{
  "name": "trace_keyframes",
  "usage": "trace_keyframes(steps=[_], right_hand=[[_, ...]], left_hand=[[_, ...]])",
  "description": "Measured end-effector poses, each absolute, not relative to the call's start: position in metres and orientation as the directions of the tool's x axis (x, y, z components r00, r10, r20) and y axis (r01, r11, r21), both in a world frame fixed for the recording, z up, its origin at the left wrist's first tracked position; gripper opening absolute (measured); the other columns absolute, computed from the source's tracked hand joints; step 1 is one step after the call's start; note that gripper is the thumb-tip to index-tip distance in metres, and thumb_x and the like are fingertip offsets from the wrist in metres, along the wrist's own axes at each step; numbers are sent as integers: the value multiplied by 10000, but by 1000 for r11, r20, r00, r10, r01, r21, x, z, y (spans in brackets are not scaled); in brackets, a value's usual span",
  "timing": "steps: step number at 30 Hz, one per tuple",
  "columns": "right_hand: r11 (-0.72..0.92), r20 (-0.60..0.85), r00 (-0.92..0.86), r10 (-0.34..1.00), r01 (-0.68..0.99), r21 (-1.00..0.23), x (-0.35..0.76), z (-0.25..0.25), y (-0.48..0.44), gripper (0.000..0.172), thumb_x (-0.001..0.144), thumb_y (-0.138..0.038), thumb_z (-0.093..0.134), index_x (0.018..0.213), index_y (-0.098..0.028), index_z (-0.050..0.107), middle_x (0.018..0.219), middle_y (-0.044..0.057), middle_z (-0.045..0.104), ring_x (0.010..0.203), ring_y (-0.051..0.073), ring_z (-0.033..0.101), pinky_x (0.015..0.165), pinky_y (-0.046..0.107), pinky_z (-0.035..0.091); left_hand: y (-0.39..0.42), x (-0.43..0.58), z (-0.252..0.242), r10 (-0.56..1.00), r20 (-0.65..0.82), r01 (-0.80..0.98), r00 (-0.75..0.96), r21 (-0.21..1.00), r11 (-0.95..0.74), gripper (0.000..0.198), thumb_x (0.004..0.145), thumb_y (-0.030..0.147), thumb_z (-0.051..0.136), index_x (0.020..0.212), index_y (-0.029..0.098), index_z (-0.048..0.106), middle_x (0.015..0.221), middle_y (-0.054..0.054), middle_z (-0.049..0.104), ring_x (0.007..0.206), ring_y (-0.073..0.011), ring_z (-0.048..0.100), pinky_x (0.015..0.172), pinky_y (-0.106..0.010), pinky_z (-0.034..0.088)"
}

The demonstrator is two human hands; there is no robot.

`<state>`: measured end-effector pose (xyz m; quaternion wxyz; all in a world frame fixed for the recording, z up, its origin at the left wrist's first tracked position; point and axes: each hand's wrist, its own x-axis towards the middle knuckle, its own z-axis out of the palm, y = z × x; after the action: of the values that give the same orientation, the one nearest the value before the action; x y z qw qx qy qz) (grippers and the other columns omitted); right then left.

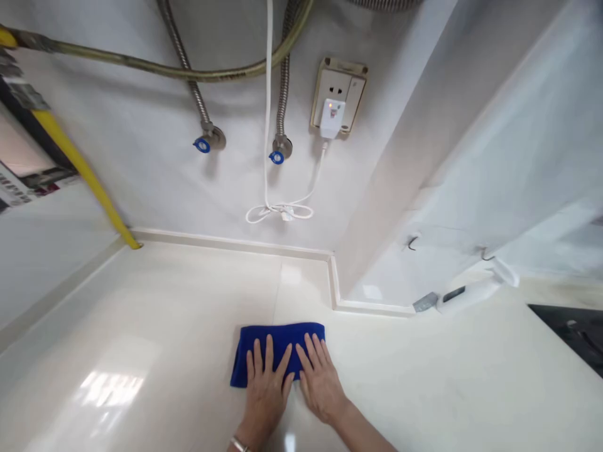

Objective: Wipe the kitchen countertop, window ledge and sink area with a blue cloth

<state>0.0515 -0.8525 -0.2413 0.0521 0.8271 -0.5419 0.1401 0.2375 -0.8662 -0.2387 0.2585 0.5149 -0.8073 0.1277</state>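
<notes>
A folded blue cloth [282, 331] lies flat on the glossy pale countertop [188, 301]. On its left half rests my left hand [267, 383], fingers spread and palm down. My right hand [320, 376] lies flat beside it on the right half, its fingers stretched out too. Both thumbs are near each other at the cloth's front edge. Neither hand is wrapped round anything; the cloth is under the fingers.
A low ledge [226, 245] runs along the back wall, with a boxed-out corner. A yellow pipe [89, 160] rises at left. Valves [202, 144], a tied white cord [282, 210] and a socket [340, 94] are above. A white handheld device [471, 295] and black hob [575, 333] lie right.
</notes>
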Motion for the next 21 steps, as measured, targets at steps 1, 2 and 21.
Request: trace_keyframes(steps=[1, 2, 21], right_hand=[[-401, 289, 365, -885, -913, -75, 48, -241, -863, 675, 999, -256, 524, 1623, -174, 280, 1688, 136, 179, 1555, 363, 165, 1224, 576, 354], [-394, 291, 356, -888, -915, -85, 45, -242, -876, 665, 997, -248, 517, 1618, -172, 294, 1689, 133, 180, 1558, 354, 159, 1226, 568, 354], [-105, 66, 99, -993, -990, -90, 15, -238, -1114, 698, 941, -260, 469, 1579, -10, 331, 1654, 228, 232, 1547, 399, 164, 1250, 586, 184]], left_hand=[[-877, 234, -238, -764, 543, -890, -348, 64, 452, 543, 937, 254, 567, 1479, 247, 537, 1619, -259, 234, 1482, -530, 201, 1047, -725, 417], [-890, 231, -237, -764, 537, -883, -358, 72, 464, 557, 940, 267, 573, 1493, 253, 518, 1626, -254, 218, 1487, -527, 189, 1057, -721, 412], [-1135, 157, -244, -894, 371, -789, -252, 455, 412, 501, 949, 366, 633, 1444, 330, 567, 1679, -138, 134, 1518, -510, 22, 1213, -710, 120]])
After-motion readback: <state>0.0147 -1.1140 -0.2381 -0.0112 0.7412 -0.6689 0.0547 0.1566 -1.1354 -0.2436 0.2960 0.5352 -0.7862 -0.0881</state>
